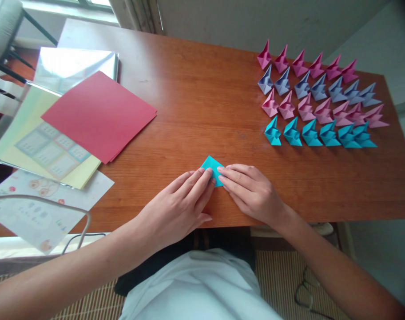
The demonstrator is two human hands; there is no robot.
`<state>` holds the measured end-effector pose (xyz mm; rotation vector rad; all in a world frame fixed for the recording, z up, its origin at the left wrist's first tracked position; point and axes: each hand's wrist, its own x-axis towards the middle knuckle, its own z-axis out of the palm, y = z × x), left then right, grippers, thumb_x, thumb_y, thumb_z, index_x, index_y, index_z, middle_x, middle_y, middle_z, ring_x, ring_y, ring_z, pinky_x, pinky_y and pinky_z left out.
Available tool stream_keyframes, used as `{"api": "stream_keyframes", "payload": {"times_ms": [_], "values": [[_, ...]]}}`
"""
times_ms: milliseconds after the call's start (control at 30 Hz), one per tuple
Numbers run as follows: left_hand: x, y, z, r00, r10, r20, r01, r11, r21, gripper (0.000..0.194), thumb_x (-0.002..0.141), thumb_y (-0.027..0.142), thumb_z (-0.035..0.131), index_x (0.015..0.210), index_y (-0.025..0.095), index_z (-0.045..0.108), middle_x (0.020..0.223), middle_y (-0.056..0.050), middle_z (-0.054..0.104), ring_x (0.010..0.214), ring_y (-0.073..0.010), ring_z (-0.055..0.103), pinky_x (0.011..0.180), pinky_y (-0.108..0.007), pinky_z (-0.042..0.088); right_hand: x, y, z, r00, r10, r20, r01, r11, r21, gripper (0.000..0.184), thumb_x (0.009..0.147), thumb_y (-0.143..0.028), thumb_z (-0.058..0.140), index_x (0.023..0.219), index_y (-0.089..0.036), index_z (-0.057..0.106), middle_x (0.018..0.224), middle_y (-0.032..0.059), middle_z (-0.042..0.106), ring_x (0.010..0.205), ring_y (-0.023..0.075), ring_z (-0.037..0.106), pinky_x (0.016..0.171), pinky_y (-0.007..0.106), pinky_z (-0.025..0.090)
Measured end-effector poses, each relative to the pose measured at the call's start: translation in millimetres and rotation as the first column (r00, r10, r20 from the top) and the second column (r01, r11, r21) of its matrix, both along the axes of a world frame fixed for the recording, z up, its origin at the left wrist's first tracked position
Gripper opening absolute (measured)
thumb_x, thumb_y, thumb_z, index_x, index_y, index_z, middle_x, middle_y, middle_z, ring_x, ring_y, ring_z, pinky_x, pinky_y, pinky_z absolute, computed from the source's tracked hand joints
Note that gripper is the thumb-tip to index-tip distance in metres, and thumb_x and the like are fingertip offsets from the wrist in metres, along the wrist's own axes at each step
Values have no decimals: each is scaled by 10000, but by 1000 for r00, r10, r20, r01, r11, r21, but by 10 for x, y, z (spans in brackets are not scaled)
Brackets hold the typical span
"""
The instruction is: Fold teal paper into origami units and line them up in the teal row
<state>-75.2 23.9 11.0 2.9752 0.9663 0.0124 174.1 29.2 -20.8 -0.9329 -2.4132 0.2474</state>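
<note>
A small teal folded paper piece (pixel 213 168) lies near the front edge of the wooden table (pixel 196 102). My left hand (pixel 182 206) lies flat with its fingers stretched out, fingertips pressing on the piece's left side. From the right, my right hand (pixel 251 189) presses its extended fingertips on the piece's right edge. Most of the paper's lower part is hidden under the fingers.
Rows of folded paper shapes stand at the right: magenta (pixel 299 64), lavender (pixel 317 89), pink (pixel 322 111) and teal (pixel 319 134). A stack of red sheets (pixel 99 114) lies at the left over printed sheets (pixel 42 151) and a shiny plastic sleeve (pixel 76 62).
</note>
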Motion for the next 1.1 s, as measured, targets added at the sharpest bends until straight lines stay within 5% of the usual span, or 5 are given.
{"api": "stream_keyframes", "payload": {"times_ms": [600,833,1100], "values": [[5,13,12,1000,-16,0,16,1000,-8,683,1000,531,523,1477,42,524,1568,-150,509,1425,-316,490,1178,-423,398,-47,90,41,999,-48,-22,46,997,-65,361,952,-158,623,1311,-184,654,1331,106,707,1186,270,637,969,450,556],[-8,5,-59,999,-21,43,20,1000,19,657,1014,515,484,1456,32,539,1552,-163,523,1418,-318,492,1183,-430,383,-299,227,220,934,-171,314,181,983,-3,337,1028,-227,500,1311,-129,654,1146,140,711,1017,276,614,839,428,492],[-15,-2,-77,999,-15,44,15,1000,16,657,1026,519,456,1471,41,522,1575,-170,493,1435,-322,477,1191,-429,370,-332,166,205,885,-218,412,188,976,112,322,1023,-180,507,1312,-143,644,1149,126,714,997,260,592,777,405,428]]}}
